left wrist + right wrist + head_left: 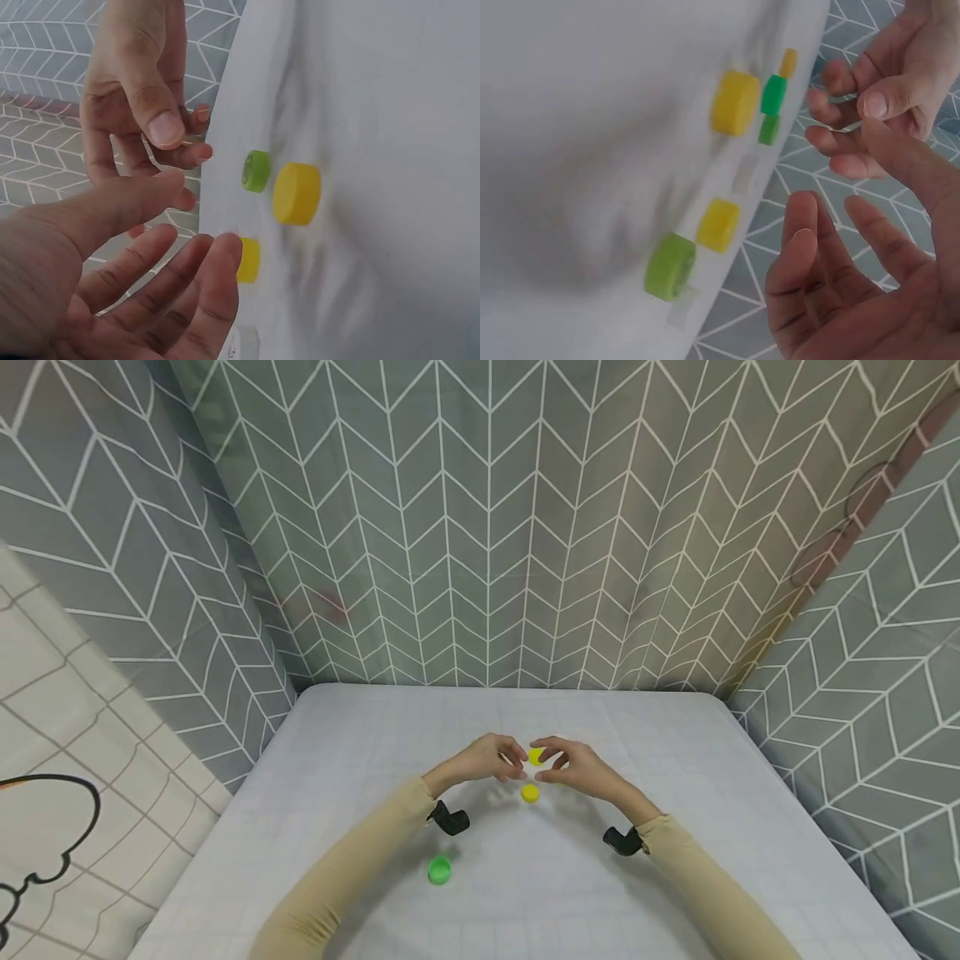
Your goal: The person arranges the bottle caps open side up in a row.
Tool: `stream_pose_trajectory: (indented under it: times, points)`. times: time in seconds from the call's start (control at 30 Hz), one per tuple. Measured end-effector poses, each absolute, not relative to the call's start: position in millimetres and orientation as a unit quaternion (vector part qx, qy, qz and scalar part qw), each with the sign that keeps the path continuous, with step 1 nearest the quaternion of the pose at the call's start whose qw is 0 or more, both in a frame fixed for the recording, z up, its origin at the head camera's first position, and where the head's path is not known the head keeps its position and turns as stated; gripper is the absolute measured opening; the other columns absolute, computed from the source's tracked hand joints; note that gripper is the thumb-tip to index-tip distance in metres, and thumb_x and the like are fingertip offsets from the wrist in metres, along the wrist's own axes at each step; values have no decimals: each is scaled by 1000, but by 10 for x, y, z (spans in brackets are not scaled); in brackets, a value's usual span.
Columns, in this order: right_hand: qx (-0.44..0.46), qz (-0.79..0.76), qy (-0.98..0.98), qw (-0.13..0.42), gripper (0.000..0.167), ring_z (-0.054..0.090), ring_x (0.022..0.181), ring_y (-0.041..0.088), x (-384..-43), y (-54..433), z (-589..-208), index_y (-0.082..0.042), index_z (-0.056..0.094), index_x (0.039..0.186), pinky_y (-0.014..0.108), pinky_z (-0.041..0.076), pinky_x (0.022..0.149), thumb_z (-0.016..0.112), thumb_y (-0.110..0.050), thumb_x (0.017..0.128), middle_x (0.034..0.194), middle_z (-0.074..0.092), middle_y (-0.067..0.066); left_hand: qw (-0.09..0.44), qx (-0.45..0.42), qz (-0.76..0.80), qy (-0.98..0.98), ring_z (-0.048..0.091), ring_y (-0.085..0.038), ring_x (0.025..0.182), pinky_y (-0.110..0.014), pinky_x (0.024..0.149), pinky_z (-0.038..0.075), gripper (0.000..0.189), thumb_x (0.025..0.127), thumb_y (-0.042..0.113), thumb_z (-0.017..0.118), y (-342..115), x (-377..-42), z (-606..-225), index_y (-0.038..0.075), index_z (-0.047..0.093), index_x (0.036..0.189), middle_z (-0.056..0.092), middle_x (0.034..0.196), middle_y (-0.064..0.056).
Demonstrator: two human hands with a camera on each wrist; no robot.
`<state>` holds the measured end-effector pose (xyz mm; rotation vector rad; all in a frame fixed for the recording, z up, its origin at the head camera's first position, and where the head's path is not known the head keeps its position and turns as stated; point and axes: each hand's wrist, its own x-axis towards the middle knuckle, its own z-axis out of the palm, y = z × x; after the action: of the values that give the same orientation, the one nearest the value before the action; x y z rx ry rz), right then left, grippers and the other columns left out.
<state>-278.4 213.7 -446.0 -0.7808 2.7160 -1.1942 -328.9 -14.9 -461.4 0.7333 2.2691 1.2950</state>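
Caps in yellow lie on the white counter in the head view: the front cap, round and plain-topped, near the left hand and right hand, the rear cap partly behind the right fingers, each grip released, fingers loosely bent. Left-wrist view shows smooth, thick yellow sides beside a smaller green cap. Right-wrist view blurs the yellow edges near a patterned lime-green cap.
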Motion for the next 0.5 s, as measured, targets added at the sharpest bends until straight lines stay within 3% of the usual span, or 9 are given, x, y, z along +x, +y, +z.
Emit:
stream_pose_trajectory:
  times: [0.2, 0.37, 0.5]
  points:
    - [-259, -385, 883, 68, 54, 63, 78, 20, -2782, 2099, -4555, -4, 56, 131, 25, 51, 66, 76, -19, 83, 105, 66, 19, 226, 253, 454, 824, 66, -16, 72, -33, 61, 56, 25, 80, 17, 78, -122, -3270, -4680, 11, 68, 103, 69, 90, -2]
    - [-258, -364, 890, 91, 51, 61, 76, 14, -2794, 2078, -4636, -6, 57, 129, 24, 50, 65, 76, -18, 83, 101, 67, 14, 244, 250, 453, 821, 66, -17, 67, -32, 57, 55, 31, 78, 11, 78, -93, -3221, -4709, 4, 67, 106, 68, 86, -5]
    - [-260, -354, 893, 97, 48, 61, 76, 13, -2795, 2060, -4666, -6, 60, 125, 23, 49, 63, 77, -16, 82, 98, 68, 12, 247, 245, 428, 834, 65, -15, 66, -30, 56, 54, 32, 77, 13, 80, -62, -3189, -4728, 6, 67, 106, 68, 85, -3]
